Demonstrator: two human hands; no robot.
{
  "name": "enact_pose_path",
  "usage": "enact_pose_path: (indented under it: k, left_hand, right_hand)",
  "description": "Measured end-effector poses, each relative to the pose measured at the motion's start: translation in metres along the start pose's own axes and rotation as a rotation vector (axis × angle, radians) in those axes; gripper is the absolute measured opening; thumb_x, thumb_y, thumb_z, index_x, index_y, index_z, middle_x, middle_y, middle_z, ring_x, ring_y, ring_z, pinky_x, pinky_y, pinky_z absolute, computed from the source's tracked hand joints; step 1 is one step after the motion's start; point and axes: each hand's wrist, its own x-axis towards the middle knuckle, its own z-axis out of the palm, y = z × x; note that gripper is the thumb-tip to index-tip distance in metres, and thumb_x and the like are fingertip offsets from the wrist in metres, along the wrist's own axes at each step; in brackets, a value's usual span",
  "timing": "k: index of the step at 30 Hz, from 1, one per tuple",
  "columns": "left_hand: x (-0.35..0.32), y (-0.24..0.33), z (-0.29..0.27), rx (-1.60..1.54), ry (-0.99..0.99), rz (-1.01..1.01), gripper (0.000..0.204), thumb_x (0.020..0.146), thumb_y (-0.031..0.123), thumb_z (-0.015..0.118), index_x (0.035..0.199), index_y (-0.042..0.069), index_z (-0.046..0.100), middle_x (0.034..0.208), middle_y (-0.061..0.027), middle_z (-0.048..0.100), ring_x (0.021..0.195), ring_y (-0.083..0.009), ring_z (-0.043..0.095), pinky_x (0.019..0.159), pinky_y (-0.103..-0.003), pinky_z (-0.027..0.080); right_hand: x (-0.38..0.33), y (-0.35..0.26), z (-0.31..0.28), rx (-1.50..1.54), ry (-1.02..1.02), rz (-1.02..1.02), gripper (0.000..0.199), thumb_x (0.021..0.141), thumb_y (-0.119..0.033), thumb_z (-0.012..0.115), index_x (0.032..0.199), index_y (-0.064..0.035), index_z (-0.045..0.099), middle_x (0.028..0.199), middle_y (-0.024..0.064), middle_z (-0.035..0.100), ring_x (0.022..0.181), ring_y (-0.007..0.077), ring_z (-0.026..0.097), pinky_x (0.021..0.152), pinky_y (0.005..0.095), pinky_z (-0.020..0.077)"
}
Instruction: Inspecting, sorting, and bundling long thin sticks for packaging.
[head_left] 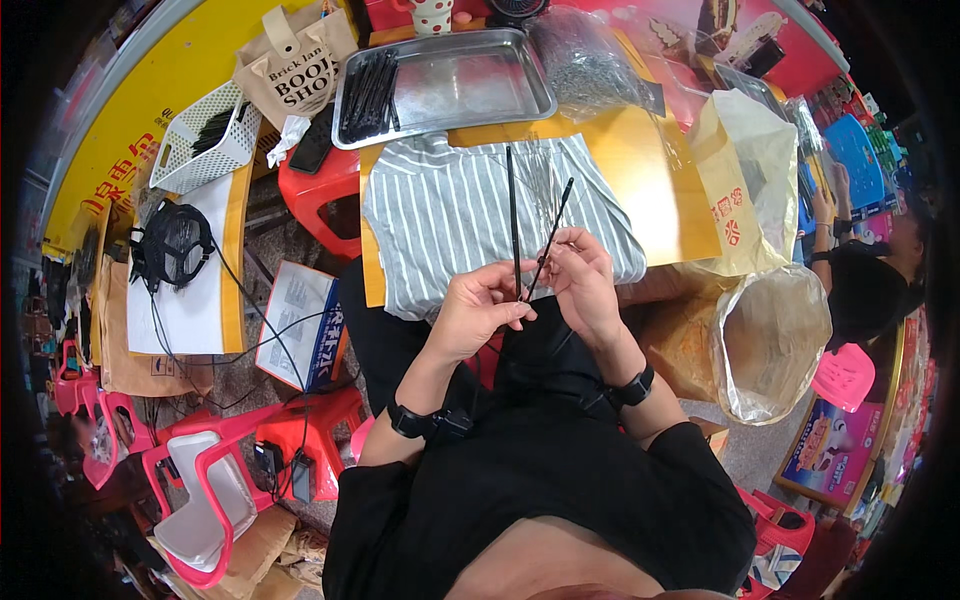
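My left hand (478,311) is closed in a pinch around a thin black stick (514,205), which points nearly straight away from me. A second, shorter black stick (553,232) slants up to the right, its lower part in the closed fingers of my right hand (585,283). The fingertips of both hands nearly meet where the two sticks come close at their lower ends. Beneath and beyond them lies a grey and white striped cloth (430,225). Several thin, clear or silvery strands (541,178) rest on the cloth past the sticks.
Beyond the cloth stands a metal tray (460,85) with a bunch of black sticks (368,98) at its left. A clear plastic bag (585,65) is right of it. A white basket (207,138) stands far left. An open paper bag (770,345) is at my right; another person works farther right.
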Motion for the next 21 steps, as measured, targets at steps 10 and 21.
enact_pose_path:
  k: [10, 21]
  left_hand:
    - [0.000, 0.002, -0.001, -0.053, -0.009, -0.005, 0.045, 0.080, -0.011, 0.061, 0.124, -0.005, 0.053, 0.086, -0.0060, 0.062, 0.074, -0.0169, 0.067, 0.060, -0.022, 0.053]
    - [0.000, -0.002, -0.009, -0.052, 0.003, -0.040, 0.044, 0.080, -0.007, 0.066, 0.122, -0.003, 0.055, 0.087, -0.0080, 0.066, 0.074, -0.0147, 0.067, 0.056, -0.020, 0.051]
  right_hand:
    - [0.002, 0.000, 0.004, 0.093, 0.003, 0.075, 0.013, 0.091, -0.006, 0.054, 0.103, -0.0049, 0.050, 0.082, 0.0085, 0.060, 0.072, 0.0146, 0.058, 0.066, 0.0284, 0.0466]
    - [0.013, -0.009, -0.009, -0.003, -0.011, 0.039, 0.008, 0.090, -0.006, 0.055, 0.097, -0.0030, 0.054, 0.082, 0.0099, 0.063, 0.070, 0.0150, 0.060, 0.064, 0.0252, 0.0467]
